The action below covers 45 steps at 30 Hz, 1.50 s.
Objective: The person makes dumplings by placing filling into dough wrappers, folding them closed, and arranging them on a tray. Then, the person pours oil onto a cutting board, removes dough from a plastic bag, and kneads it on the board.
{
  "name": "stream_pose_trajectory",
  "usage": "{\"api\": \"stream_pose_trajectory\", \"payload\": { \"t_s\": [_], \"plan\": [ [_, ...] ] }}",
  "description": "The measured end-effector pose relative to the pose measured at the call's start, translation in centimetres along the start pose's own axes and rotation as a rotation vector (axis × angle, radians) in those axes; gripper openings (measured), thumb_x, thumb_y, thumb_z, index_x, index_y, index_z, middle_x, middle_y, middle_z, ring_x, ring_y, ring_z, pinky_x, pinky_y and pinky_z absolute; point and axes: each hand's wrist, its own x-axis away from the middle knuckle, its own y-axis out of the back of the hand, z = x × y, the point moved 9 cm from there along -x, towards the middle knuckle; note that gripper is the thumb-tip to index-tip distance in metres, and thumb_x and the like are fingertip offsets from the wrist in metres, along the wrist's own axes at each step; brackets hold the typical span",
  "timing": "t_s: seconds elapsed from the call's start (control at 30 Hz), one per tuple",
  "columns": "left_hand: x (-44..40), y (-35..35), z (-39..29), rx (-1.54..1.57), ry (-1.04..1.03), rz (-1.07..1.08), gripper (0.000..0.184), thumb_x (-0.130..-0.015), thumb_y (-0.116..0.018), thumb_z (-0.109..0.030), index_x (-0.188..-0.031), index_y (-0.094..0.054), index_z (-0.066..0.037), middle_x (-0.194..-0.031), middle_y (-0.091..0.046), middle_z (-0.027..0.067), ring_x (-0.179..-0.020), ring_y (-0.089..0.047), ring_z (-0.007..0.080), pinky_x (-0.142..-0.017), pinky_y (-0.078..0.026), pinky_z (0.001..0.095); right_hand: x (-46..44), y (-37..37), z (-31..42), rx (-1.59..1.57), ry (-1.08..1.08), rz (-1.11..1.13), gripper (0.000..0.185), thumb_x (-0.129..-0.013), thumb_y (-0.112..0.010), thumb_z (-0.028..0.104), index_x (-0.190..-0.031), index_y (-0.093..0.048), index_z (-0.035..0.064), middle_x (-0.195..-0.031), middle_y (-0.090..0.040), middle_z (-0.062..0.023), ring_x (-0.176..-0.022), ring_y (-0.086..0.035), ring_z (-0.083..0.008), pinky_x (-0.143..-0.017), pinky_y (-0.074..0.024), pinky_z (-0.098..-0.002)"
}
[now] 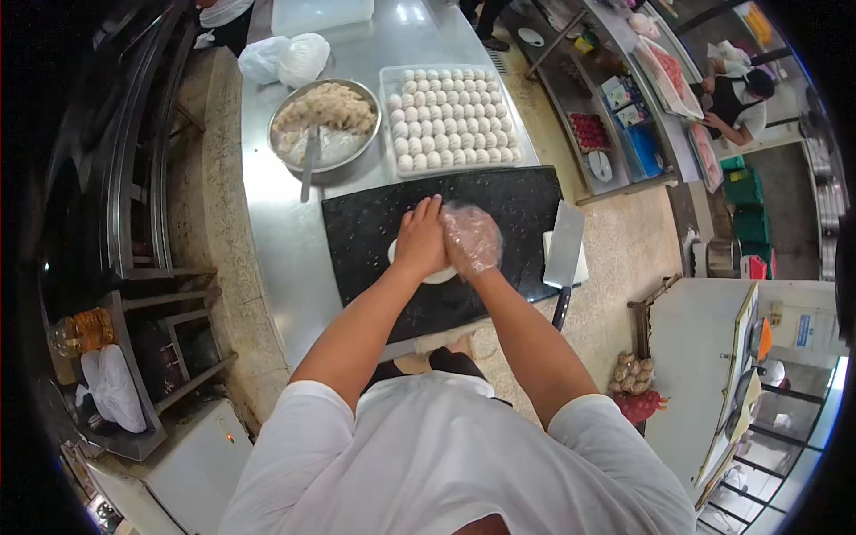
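Note:
My left hand (423,237) is bare and lies over a round white piece, apparently dough (438,275), on the black board (374,308). Its fingers are stretched out, slightly apart. Close beside it, my right hand (473,237) wears a clear plastic glove and seems spread flat, palm down. The crinkled plastic blurs its fingers. Both hands cover most of the white piece, whose edge shows at the left and below. To the right, a cleaver (563,250) with a dark handle rests across a white cloth or pad (581,267) at the board's edge.
Behind the board stand a steel bowl (374,134) of pale filling with a spatula (309,165), and a tray (390,85) of several rows of white dough balls. White plastic bags (303,59) lie behind the bowl. A co-worker (742,105) stands at the far right beyond shelves.

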Motion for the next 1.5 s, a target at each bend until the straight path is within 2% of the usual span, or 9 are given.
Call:
{"api": "stream_pose_trajectory", "payload": {
  "t_s": [0.13, 0.2, 0.23, 0.37, 0.6, 1.0, 1.07, 1.17, 1.5],
  "plan": [
    [3.0, 2.1, -1.6, 0.128, -0.008, 0.53, 0.056, -0.075, -0.078, -0.033, -0.12, -0.061, -0.006, -0.131, -0.056, 0.0179, -0.124, -0.054, 0.0377, -0.101, -0.045, 0.0507, 2.5, -3.1, -3.9, -0.071, 0.163, -0.137, 0.034, -0.097, -0.054, 0.031, -0.114, -0.065, 0.0037, -0.098, -0.068, -0.0135, -0.09, -0.065, -0.0293, -0.083, -0.0517, -0.04],
    [3.8, 3.0, -2.0, 0.124, -0.075, 0.517, 0.057, -0.071, -0.082, -0.031, -0.119, -0.063, -0.007, -0.122, -0.06, 0.0178, -0.111, -0.062, 0.0378, -0.092, -0.052, 0.0492, 5.7, -4.8, -4.9, -1.054, -0.613, 0.387, 0.039, -0.099, -0.055, 0.038, -0.11, -0.067, 0.003, -0.096, -0.07, -0.0085, -0.089, -0.066, -0.0208, -0.082, -0.0511, -0.0343],
    [4.1, 3.8, -2.6, 0.153, -0.121, 0.518, 0.057, -0.072, -0.082, -0.031, -0.119, -0.062, -0.007, -0.118, -0.061, 0.0181, -0.108, -0.062, 0.0378, -0.09, -0.052, 0.0481, 6.4, -3.2, -1.8, -1.228, -0.534, 0.367, 0.044, -0.099, -0.056, 0.045, -0.107, -0.067, 0.0026, -0.1, -0.07, -0.003, -0.089, -0.065, -0.0137, -0.079, -0.0499, -0.0315],
    [7.0, 3.3, -2.5, 0.565, -0.063, 0.456, 0.064, -0.074, -0.08, -0.032, -0.128, -0.057, -0.006, -0.127, -0.053, 0.0202, -0.117, -0.055, 0.0403, -0.099, -0.047, 0.0457, 7.8, 2.9, 1.7, -0.373, -0.336, 0.006, 0.052, -0.097, -0.053, 0.05, -0.107, -0.063, -0.0003, -0.089, -0.065, -0.0221, -0.08, -0.062, -0.0423, -0.075, -0.0498, -0.0486],
    [7.5, 1.1, 3.0, 0.274, -0.109, 0.398, 0.09, -0.071, -0.078, -0.053, -0.146, -0.047, -0.013, -0.161, -0.025, 0.0169, -0.151, -0.009, 0.0409, -0.122, -0.004, 0.0576, 5.9, -3.9, 5.1, 0.073, -0.022, -0.156, 0.043, -0.095, -0.049, 0.04, -0.119, -0.064, 0.0076, -0.121, -0.062, -0.0165, -0.116, -0.054, -0.0367, -0.103, -0.0379, -0.0504],
    [2.1, 2.1, 3.1, 0.032, 0.076, 0.296, 0.1, -0.063, -0.084, -0.051, -0.143, -0.047, -0.003, -0.157, -0.034, 0.0214, -0.147, -0.026, 0.0401, -0.12, -0.02, 0.0521, -1.0, -1.5, 3.9, 0.047, 0.265, 0.196, 0.038, -0.094, -0.053, 0.041, -0.108, -0.068, 0.0096, -0.11, -0.068, -0.0162, -0.104, -0.063, -0.0363, -0.09, -0.0493, -0.0464],
    [4.0, 2.3, 1.1, 0.492, 0.224, 0.519, 0.076, -0.068, -0.083, -0.045, -0.126, -0.058, -0.002, -0.136, -0.055, 0.0201, -0.135, -0.044, 0.0374, -0.111, -0.035, 0.0478, 0.3, -3.0, 1.1, -0.257, 0.108, 0.161, 0.036, -0.094, -0.058, 0.042, -0.108, -0.065, 0.0095, -0.105, -0.068, -0.0189, -0.102, -0.064, -0.0384, -0.083, -0.0517, -0.0467],
    [4.6, 4.4, -3.1, 0.206, 0.29, 0.495, 0.058, -0.069, -0.081, -0.032, -0.114, -0.061, -0.002, -0.113, -0.063, 0.0214, -0.117, -0.056, 0.0369, -0.099, -0.044, 0.0442, 4.9, -4.2, -0.4, -1.025, 0.032, 0.254, 0.038, -0.1, -0.053, 0.039, -0.106, -0.059, 0.0013, -0.105, -0.064, -0.0237, -0.102, -0.061, -0.0425, -0.087, -0.0471, -0.048],
    [6.6, -1.1, -3.3, -0.029, 0.18, 0.112, 0.054, -0.078, -0.064, -0.03, -0.124, -0.058, -0.003, -0.123, -0.057, 0.0125, -0.115, -0.051, 0.0293, -0.098, -0.038, 0.0427, 6.5, -2.1, -0.5, -0.333, 0.261, -0.169, 0.044, -0.095, -0.051, 0.033, -0.123, -0.057, -0.0005, -0.108, -0.059, -0.023, -0.104, -0.055, -0.0426, -0.093, -0.0421, -0.0522]
  ]
}}
